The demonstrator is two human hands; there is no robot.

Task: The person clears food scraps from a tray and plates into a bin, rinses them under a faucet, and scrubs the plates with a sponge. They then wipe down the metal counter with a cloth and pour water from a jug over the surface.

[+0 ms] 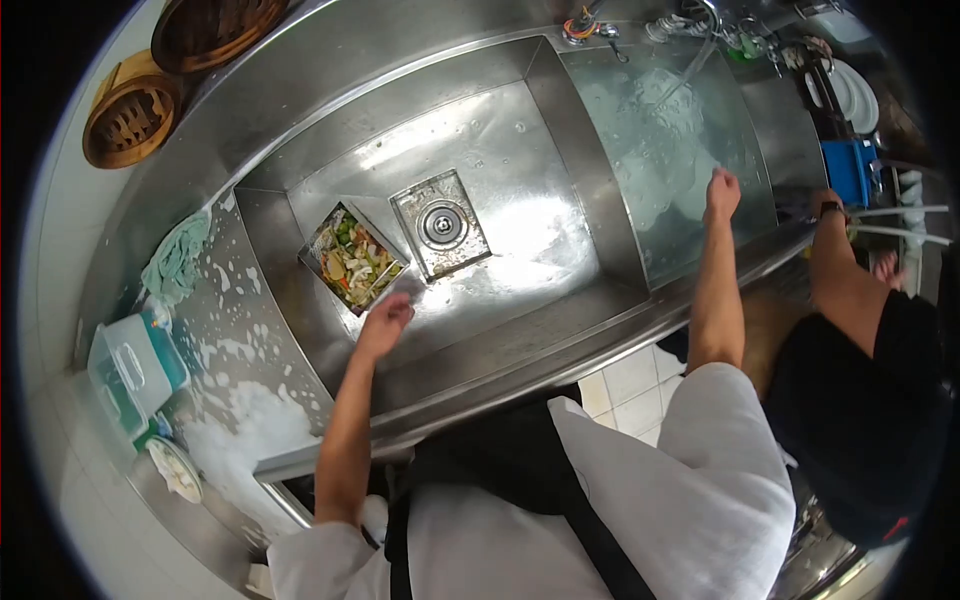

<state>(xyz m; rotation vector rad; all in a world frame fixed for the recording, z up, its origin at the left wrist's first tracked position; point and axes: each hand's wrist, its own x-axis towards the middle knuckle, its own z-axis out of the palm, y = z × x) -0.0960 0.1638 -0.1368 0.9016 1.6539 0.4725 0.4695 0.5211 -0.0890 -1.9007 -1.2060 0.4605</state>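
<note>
My left hand [386, 322] hovers over the near left part of the empty sink basin [520, 230], its fingers loosely curled and apart, with nothing in them. Just beyond it a square metal strainer box [378, 236] full of food scraps [345, 262] rests on the basin floor; hand and box look apart. Beside the box a square metal drain piece [440, 225] surrounds the round drain. Over the near part of the water-filled basin [640, 240] is my right hand [722, 192], fingers curled in and seemingly holding nothing. Water runs from the faucet [708, 20] into that basin.
Suds [245, 410], a green cloth [178, 258] and a clear plastic container [135, 370] lie on the left counter. Bamboo steamers [130, 120] stand at the upper left. Another person's arm [838, 262] reaches in at the right, near a blue container [848, 172] and white plates [855, 98].
</note>
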